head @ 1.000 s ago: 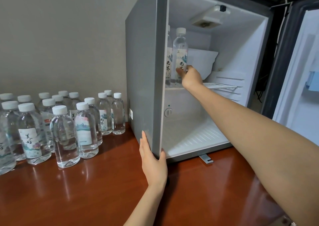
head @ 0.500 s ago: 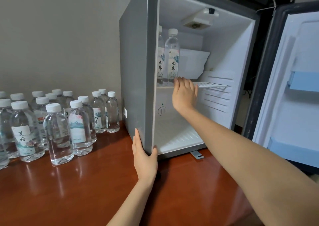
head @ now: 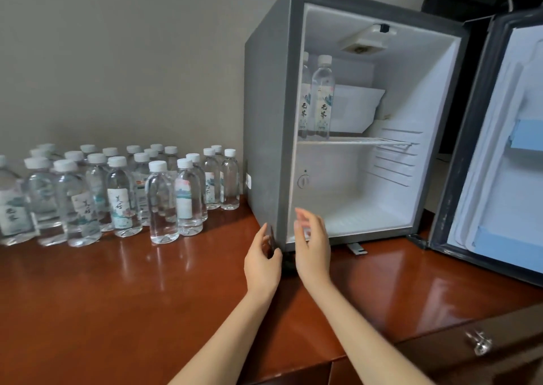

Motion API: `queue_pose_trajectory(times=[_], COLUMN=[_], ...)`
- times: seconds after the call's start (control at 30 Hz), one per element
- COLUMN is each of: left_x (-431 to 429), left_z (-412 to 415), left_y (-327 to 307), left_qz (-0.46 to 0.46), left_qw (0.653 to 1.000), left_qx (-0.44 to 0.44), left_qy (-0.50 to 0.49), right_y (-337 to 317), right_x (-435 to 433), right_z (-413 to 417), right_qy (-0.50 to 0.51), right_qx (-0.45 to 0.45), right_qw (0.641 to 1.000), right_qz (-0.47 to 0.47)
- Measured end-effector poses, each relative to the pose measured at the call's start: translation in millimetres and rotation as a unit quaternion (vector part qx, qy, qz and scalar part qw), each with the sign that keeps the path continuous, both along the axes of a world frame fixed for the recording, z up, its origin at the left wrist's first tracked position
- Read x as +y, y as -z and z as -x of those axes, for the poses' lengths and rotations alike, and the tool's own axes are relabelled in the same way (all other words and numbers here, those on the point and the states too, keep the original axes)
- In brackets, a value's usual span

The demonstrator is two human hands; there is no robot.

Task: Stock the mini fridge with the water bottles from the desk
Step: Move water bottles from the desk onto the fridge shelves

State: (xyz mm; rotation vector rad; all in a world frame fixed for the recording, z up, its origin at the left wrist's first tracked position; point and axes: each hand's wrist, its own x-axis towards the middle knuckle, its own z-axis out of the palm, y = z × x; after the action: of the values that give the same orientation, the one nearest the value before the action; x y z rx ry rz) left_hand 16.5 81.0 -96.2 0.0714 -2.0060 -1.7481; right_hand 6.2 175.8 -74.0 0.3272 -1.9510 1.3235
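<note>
Right grip (head: 313,246), open and empty, had drawn back, its bottle (head: 322,96) shelved at twelve o'clock, more bottles (head: 161,202) waiting at nine.

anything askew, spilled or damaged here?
Only the white panel at the back of the mini fridge, above the wire shelf: it leans tilted, not flush. The two bottles inside stand upright; no spill seen.

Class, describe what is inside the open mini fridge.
Two water bottles stand on the wire shelf, left side; the fridge frame partly covers the rear one. A white panel leans behind them.
</note>
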Motion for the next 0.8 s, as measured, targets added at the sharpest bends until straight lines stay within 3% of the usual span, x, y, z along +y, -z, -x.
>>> queue_pose_trajectory(times=[0.2, 0.4, 0.8], left_x=[-56.0, -136.1, -270.7], left_z=[-25.6, -55.3, -95.4], left_y=[-1.6, -4.0, -7.0], left_qz=[0.024, 0.023, 0.021], left_qw=[0.994, 0.982, 0.947], left_qx=[-0.023, -0.02, -0.034], left_qy=[-0.1, -0.186, -0.319], right_y=[3.7, 11.9, 14.3], right_x=[-64.8, -141.0, -271.9], right_z=[-25.1, -36.0, -39.4], right_qy=[-0.15, -0.23, -0.321], right_qx=[-0.088, -0.167, -0.198], right_qw=[0.983, 0.958, 0.926], right_qz=[0.058, 0.04, -0.003])
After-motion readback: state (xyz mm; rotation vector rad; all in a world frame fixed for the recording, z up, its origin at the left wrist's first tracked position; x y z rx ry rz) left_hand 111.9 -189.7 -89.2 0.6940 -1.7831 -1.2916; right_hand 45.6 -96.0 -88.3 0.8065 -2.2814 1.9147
